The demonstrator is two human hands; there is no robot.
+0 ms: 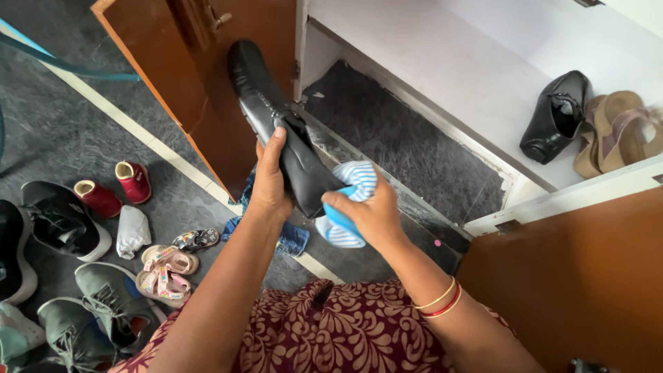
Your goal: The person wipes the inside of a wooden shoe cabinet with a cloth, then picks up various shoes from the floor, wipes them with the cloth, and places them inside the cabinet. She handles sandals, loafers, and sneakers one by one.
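**Shoe and cloth at the cupboard**

Shoe first: my left hand (271,181) is wrapped around a glossy black leather shoe (276,117), holding it tilted, toe pointing away toward the brown wooden cupboard door (173,62). My right hand (369,215) is bunched tight around a blue-and-white striped cloth (352,200), pressed against the shoe's heel end. On the white cupboard shelf (442,62) lie another black shoe (556,117) and tan sandals (618,131). Small red boots (114,188) and grey sneakers (103,307) lie on the grey floor.
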